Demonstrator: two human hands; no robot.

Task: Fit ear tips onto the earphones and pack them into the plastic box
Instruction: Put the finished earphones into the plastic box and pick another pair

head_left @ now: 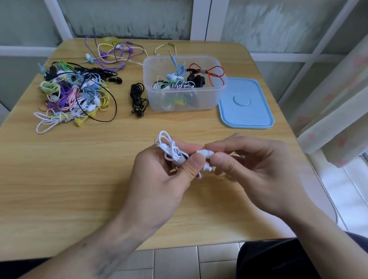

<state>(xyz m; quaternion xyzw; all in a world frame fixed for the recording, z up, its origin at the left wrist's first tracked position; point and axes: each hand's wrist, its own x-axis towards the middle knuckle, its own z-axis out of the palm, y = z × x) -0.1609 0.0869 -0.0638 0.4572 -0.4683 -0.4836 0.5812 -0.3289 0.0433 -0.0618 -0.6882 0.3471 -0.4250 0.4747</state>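
Pinching a white earbud (204, 154) between thumb and forefinger, the right hand (243, 169) meets the left hand (159, 177) above the near centre of the wooden table (49, 184). The left hand has its fingers curled round the coiled bundle of the white earphones (170, 148), thumb pressed at the end nearest the right hand; loops of white cable stand up from the top of its grip. The earbud sits in the small gap between the two thumbs. A second white earbud (207, 167) hangs just below the grip. Whether an ear tip is seated on either bud cannot be told.

Beyond the grip, and slightly to its right, stands the translucent plastic box (186, 103), open at the top. It holds several coiled earphones in blue, green, black, white and red; one jack plug projects above its far rim. Touching the right wall of the box, the blue lid (246, 109) lies flat on the table. Just left of the box rests a black earphone coil (138, 98). Further left of it, well apart from the grip, lies a tangled pile of coloured earphones (74, 95). Behind the pile, at the far edge of the table, purple and cream cables (113, 51) lie loose.

No brand, label or legible writing is visible on any item.
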